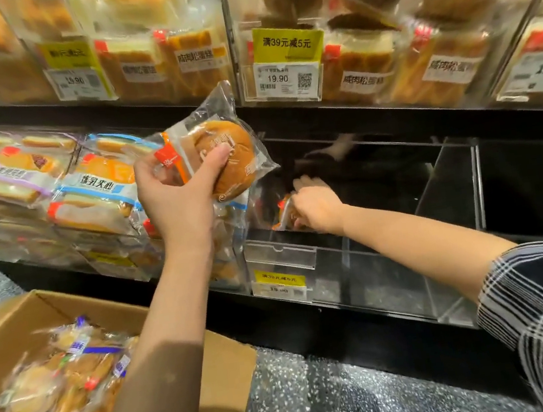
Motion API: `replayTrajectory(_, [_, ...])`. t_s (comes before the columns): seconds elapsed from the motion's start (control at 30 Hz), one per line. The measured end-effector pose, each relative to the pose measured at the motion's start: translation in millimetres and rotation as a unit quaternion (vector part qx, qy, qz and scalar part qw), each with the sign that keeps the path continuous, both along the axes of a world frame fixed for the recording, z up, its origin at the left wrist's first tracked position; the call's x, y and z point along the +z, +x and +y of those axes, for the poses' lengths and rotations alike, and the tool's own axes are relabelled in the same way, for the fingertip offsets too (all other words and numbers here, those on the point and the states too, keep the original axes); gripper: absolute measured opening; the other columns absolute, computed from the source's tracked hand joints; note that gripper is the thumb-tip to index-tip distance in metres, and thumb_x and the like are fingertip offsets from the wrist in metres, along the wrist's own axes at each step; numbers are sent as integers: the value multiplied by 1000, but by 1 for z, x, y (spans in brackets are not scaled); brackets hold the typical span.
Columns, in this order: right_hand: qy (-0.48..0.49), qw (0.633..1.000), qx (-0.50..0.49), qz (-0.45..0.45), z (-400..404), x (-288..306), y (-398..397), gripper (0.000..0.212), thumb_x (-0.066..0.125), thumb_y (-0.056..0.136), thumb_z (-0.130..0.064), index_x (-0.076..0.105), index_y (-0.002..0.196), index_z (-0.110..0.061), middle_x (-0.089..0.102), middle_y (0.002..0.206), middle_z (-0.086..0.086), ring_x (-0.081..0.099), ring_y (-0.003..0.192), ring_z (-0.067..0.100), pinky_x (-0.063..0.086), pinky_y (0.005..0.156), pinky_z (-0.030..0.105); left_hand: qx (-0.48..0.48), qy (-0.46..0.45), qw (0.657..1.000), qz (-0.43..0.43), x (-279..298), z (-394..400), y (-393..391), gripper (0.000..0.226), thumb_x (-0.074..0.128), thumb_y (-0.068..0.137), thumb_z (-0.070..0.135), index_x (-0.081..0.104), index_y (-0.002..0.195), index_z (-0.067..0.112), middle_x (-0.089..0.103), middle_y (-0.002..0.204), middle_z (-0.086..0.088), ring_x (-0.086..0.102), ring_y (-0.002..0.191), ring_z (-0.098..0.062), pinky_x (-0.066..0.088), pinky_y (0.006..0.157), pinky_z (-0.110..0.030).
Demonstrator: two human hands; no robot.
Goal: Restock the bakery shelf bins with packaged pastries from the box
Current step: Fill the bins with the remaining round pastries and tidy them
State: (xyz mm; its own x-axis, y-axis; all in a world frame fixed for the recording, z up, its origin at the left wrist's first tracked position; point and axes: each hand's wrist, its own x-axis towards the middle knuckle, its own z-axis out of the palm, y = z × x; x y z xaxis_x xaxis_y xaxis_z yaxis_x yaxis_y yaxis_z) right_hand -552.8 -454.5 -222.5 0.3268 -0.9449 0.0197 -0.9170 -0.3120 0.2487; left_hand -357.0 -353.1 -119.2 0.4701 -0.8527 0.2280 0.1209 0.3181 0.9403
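Packaged bun (222, 158): I am gripping it in my left hand (179, 197), held above the box (217, 379), ready for placement. My right hand (315, 208) is pinching another pastry (285, 212) inside the clear bin (370, 282), seating it.

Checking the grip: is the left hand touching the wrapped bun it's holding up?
Touching. The head view shows the left hand with thumb and fingers pinching the wrapped bun.

Shelf tags and wrappers

Yellow tag (288, 44) reads "满39元减5元"; white price label (282, 79) beneath shows "19.90"; cake wrapper label (198, 55) reads "咸肉松蛋糕".
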Motion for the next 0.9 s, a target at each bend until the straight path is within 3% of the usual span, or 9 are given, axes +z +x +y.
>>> replayTrajectory(0.1, [48,996,-55,-53,7,22,5,48,68,82,-41,61,115,-7,59,121,13,54,111,30,45,89,35,-2,-13,1000,-9,-2,15,2,69,87,63,14,50,120,4,67,111,-10,67,100,-16,56,88,-34])
replayTrajectory(0.2, [71,962,-82,-250,30,58,1,45,60,90,-44,66,112,-4,68,109,10,63,100,26,52,87,36,-6,5,1000,-24,-12,28,3,67,87,63,16,51,119,13,66,112,-6,65,99,-12,56,84,-24])
replayTrajectory(0.3, [211,770,-57,-599,82,90,2,50,42,98,-44,59,122,-3,66,97,11,61,86,25,53,77,33,-50,38,995,-81,-19,31,-1,67,89,58,28,50,113,22,65,111,-1,63,103,-13,54,86,-23])
replayTrajectory(0.33, [250,718,-34,-649,96,96,3,52,42,99,-43,54,128,-3,63,99,12,59,88,26,51,74,31,-70,46,991,-102,-19,31,-4,67,89,58,28,50,113,21,64,108,1,62,101,-11,53,84,-18])
replayTrajectory(0.37, [261,703,-7,-662,107,98,3,52,47,97,-42,50,132,-4,62,104,10,59,92,26,50,75,30,-95,49,987,-118,-17,32,-8,65,88,61,25,48,112,21,63,103,4,62,97,-7,52,76,-12])
replayTrajectory(0.47, [231,732,38,-640,122,98,-2,50,69,83,-28,54,128,-14,67,115,4,65,105,16,54,88,30,-174,32,976,-125,-18,36,-22,53,80,71,17,48,113,17,63,97,7,62,85,0,49,61,-8])
replayTrajectory(0.6, [220,795,15,-565,127,108,-15,35,78,74,-26,68,106,-16,72,101,0,68,95,9,53,81,20,-244,14,963,-116,-26,35,-24,30,67,80,28,51,104,20,66,97,3,66,88,-3,51,65,-12])
replayTrajectory(0.77, [218,779,-3,-588,126,116,-26,49,81,68,-19,64,114,-21,72,100,3,70,89,13,54,64,20,-323,15,936,-141,-36,31,-31,31,62,75,39,53,99,22,66,98,3,65,92,-7,51,75,-20])
replayTrajectory(0.9, [166,797,-9,-580,126,125,-36,40,82,64,-21,71,102,-16,72,94,4,71,87,17,59,62,26,-233,-7,952,-196,-41,28,-36,22,46,95,36,55,109,22,62,97,12,60,93,-1,47,73,-13])
